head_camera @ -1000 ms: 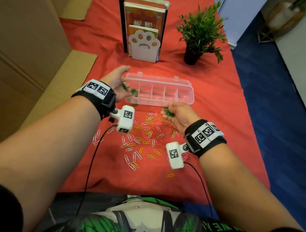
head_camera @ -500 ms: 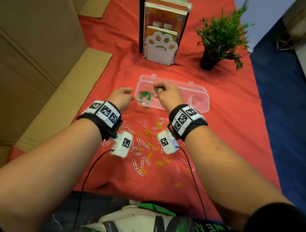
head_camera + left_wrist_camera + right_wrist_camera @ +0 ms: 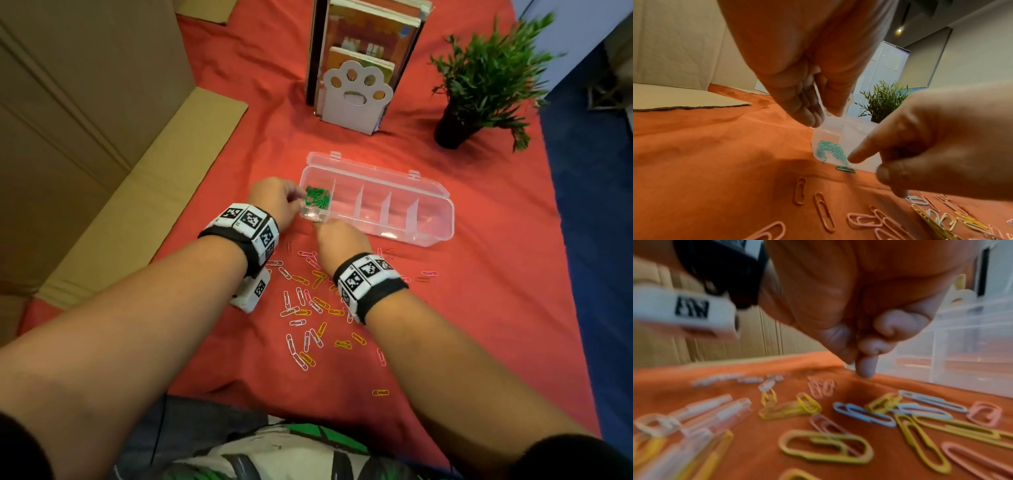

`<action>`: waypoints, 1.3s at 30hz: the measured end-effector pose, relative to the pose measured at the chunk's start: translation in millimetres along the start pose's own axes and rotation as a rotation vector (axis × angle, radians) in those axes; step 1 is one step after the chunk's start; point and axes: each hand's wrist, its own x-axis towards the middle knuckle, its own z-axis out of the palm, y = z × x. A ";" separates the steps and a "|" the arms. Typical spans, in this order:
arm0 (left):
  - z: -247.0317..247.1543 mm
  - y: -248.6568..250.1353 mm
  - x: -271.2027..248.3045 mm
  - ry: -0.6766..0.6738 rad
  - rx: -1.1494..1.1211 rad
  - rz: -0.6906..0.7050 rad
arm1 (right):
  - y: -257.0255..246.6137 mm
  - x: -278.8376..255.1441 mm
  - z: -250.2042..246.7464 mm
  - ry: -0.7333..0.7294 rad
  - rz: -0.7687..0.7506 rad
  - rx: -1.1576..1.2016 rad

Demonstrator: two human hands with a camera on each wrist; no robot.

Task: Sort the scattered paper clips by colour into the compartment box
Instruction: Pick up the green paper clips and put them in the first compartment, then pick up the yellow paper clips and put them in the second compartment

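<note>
The clear compartment box [image 3: 431, 219] lies open on the red cloth. Green clips [image 3: 318, 198] fill its leftmost compartment; the other compartments look empty. My left hand [image 3: 298, 202] pinches the box's left end wall [image 3: 828, 128] between thumb and fingers. My right hand [image 3: 320, 224] is low at the box's front edge, index finger [image 3: 863, 151] stretched out and thumb [image 3: 885, 175] apart from it, over a single green clip [image 3: 845, 169] that lies flat on the cloth. The right wrist view is blurred; there the index fingertip [image 3: 866, 368] touches the cloth. Several pink, yellow, white and blue clips [image 3: 308, 308] lie scattered under my wrists.
A cardboard box [image 3: 85, 137] stands along the left with its flap [image 3: 164, 212] on the cloth. Behind the compartment box are a paw-shaped bookend with books [image 3: 356, 96] and a potted plant [image 3: 479, 85]. The cloth's right edge [image 3: 565, 240] drops to blue floor.
My right hand has come back from over the green compartment down to the cloth in front of the box. My left hand has moved forward onto the box's left end.
</note>
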 end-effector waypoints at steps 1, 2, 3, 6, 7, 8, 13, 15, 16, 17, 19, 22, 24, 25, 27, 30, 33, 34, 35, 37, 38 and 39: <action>0.2 -0.1 0.7 0.004 -0.001 0.002 | -0.5 3.1 0.3 -0.014 -0.001 -0.031; 0.3 0.1 1.6 0.009 -0.007 0.002 | -1.2 5.7 0.6 -0.023 -0.002 -0.056; 0.2 0.0 2.9 0.011 -0.014 0.002 | -1.5 7.7 1.7 -0.026 -0.005 -0.076; -1.0 -0.8 3.9 0.003 -0.015 0.006 | -4.3 8.2 7.1 -0.010 -0.013 -0.092; -1.2 -1.5 4.5 0.003 -0.012 0.009 | -4.2 7.9 8.7 -0.002 -0.013 -0.096; -1.3 -1.8 4.5 0.005 -0.011 0.012 | -3.6 7.3 9.6 -0.002 -0.008 -0.096; -1.3 -1.8 4.7 0.006 -0.021 0.007 | 0.1 3.9 10.2 0.025 0.011 -0.064; -1.4 -2.1 4.7 0.001 -0.020 0.008 | -1.0 3.4 11.2 0.022 0.010 -0.064; -1.4 -2.2 4.6 -0.001 -0.018 0.006 | -1.3 3.9 12.1 0.015 0.007 -0.066; -1.3 -2.5 4.6 -0.003 -0.016 0.003 | -1.4 4.2 12.9 0.012 0.005 -0.069; -1.7 -2.7 4.7 -0.004 -0.014 0.001 | -0.1 4.0 13.5 -0.001 0.001 -0.069; -1.5 -2.4 5.5 -0.006 -0.009 0.005 | 2.7 -0.2 10.5 -0.050 0.007 -0.037; -1.1 -3.1 6.5 -0.014 -0.003 0.007 | 3.5 -2.0 2.3 -0.005 0.022 0.064; -0.5 -3.6 6.9 -0.020 -0.003 0.008 | 3.7 -0.9 -4.4 0.058 0.038 0.130; -0.2 -4.2 5.8 -0.021 -0.024 0.005 | 3.8 6.4 -20.4 0.204 0.076 0.247; 0.2 -7.4 -2.5 0.040 -0.094 -0.022 | 5.8 20.9 -40.2 0.234 0.104 0.317; 0.6 -15.7 -19.6 0.064 -0.095 -0.029 | 11.7 20.7 -43.6 0.189 0.123 0.317; 0.9 -18.4 -28.5 0.037 -0.071 -0.023 | 14.9 15.1 -41.6 0.199 0.114 0.330; 2.2 -21.4 -38.6 -0.002 -0.033 -0.016 | 18.5 7.0 -39.4 0.215 0.096 0.344; 7.6 -26.0 -62.1 -0.106 0.023 0.004 | 27.8 -15.8 -29.8 0.192 0.079 0.362; 11.4 -27.8 -74.4 -0.169 0.028 0.010 | 33.1 -29.4 -22.8 0.153 0.076 0.360; 16.0 -29.4 -86.4 -0.234 0.035 0.014 | 38.1 -43.3 -15.2 0.105 0.070 0.348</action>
